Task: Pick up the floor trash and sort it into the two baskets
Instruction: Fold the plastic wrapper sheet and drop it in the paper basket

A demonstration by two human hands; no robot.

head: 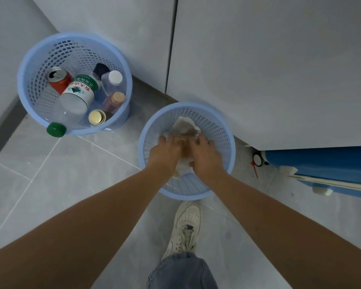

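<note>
Two light blue mesh baskets stand on the grey tiled floor. The left basket [25, 65] holds a red can [58, 79], a large clear bottle with a green cap [76, 101] and several smaller bottles. Over the right basket [227, 134], my left hand [165, 152] and my right hand [204, 154] are side by side, both pressed on a wad of crumpled white paper [184, 126]. The paper sits inside the basket; its lower part is hidden under my hands.
White cabinet doors [258, 69] rise right behind both baskets. A blue object with white trim [325, 163] lies on the floor at the right. My white sneaker [186, 224] and jeans leg stand just before the right basket. Grey tiles stretch to the left.
</note>
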